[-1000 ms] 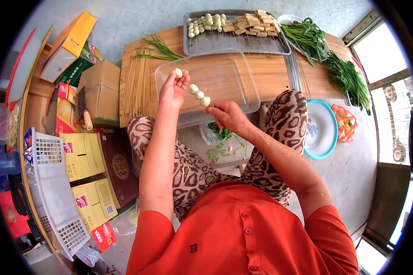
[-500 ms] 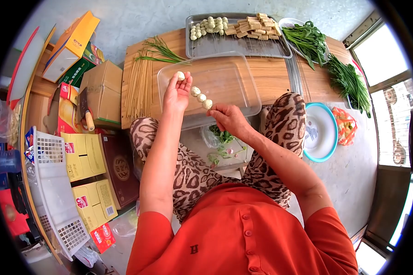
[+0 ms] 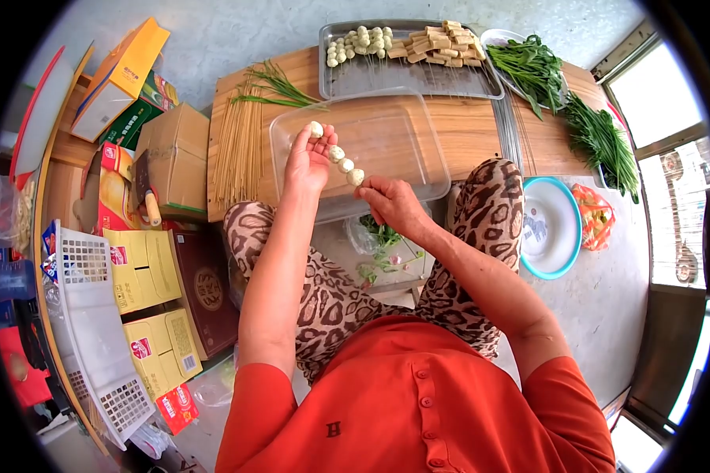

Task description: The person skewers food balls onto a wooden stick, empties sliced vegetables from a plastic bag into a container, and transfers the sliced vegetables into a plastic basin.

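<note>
Over the clear plastic tub [image 3: 402, 142], my left hand [image 3: 309, 158] pinches a pale speckled ball [image 3: 316, 129] between its fingertips. My right hand [image 3: 385, 201] is closed at the lower end of a short row of three similar balls [image 3: 345, 165], which look threaded on a skewer. The skewer itself is mostly hidden. The upper end of the row lies close to my left fingers. At the back, a metal tray [image 3: 371, 85] bears skewered balls [image 3: 360, 44] and a heap of tan rolled pieces [image 3: 443, 46].
Thin wooden sticks [image 3: 241, 150] and green stalks [image 3: 280, 87] lie left of the tub. Leafy greens [image 3: 528, 69] and long greens [image 3: 603, 142] lie right. A blue-rimmed basin [image 3: 551, 229] stands beside my right knee; cartons [image 3: 173, 154] and a white basket [image 3: 95, 331] are at left.
My left hand and its ball have shifted slightly to the right, nearer the row of balls. The row has moved up a little; my right hand stays nearly in place.
</note>
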A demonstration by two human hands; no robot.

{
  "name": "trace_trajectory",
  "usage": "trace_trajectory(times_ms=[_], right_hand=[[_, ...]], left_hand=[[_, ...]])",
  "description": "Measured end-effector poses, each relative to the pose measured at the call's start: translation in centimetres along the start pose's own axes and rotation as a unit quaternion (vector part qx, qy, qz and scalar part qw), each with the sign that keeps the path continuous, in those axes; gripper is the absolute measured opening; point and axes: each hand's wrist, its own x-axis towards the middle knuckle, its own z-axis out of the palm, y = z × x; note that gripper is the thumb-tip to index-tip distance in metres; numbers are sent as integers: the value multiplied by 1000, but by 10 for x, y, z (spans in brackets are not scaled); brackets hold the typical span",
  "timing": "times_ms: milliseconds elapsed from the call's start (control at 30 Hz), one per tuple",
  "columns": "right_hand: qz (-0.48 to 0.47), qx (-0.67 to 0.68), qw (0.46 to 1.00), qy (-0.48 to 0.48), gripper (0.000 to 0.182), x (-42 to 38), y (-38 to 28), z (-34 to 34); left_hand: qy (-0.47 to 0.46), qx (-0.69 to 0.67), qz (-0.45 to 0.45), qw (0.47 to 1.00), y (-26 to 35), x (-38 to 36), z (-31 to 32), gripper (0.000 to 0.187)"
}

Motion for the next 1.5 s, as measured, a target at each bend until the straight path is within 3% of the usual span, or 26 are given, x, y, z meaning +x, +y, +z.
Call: trace_trajectory(times_ms=[467,733,833,900,1033,1133,1233,1500], right_hand=[[13,-20,1000,3,21,2,0,2],[18,38,999,24,18,12,11,4],[18,28,999,26,18,12,6,3],[21,40,998,33,18,15,10,3],[26,50,998,40,17,19,14,2],[32,46,998,21,16,21,17,5],[29,-15,999,-2,16,18,11,8],[6,-17,1000,5,15,9,8,14]], left_hand=[[-39,21,-4,999,-5,-2,1,16],[-101,53,-22,993,-19,-8,0,17],[-69,54,13,996,-21,-14,7,26],[-80,57,-20,995,-20,-22,13,37],[-93,96,-35,990,-24,-29,17,41],[-103,51,-74,991,-29,-21,7,41],[-117,49,-42,991,-31,-20,6,40],[-53,23,33,998,-19,-9,4,30]])
